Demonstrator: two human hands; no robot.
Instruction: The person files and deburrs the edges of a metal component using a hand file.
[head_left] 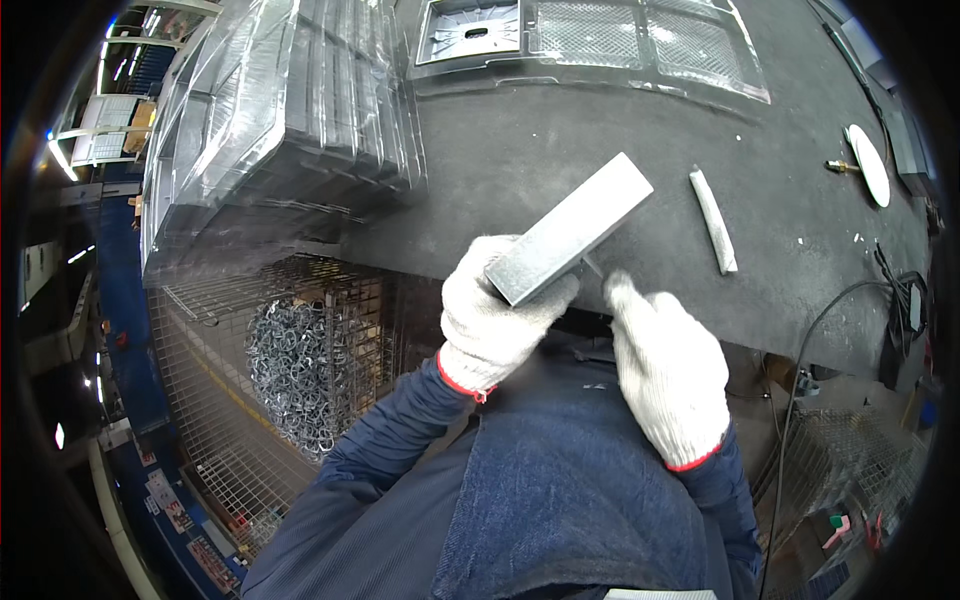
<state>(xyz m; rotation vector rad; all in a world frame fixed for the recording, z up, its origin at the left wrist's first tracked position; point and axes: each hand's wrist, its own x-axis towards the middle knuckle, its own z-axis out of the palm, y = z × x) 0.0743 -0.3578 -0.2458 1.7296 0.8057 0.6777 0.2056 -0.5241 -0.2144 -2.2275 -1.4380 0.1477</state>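
My left hand, in a white knit glove with a red cuff edge, is closed around a silver rectangular metal block. The block slants up and to the right above the dark tabletop. Just right of its lower side is my right hand, gloved the same way, with its fingers closed. A thin grey tip shows between the right fingertips and the block; it looks like the end of a slim tool, mostly hidden by the hand. Whether the tip touches the block I cannot tell.
Stacked clear plastic trays stand at the left. Another clear tray with a grey metal part lies at the back. A white stick, a white disc and a black cable are rightward. Metal rings fill a wire cage below left.
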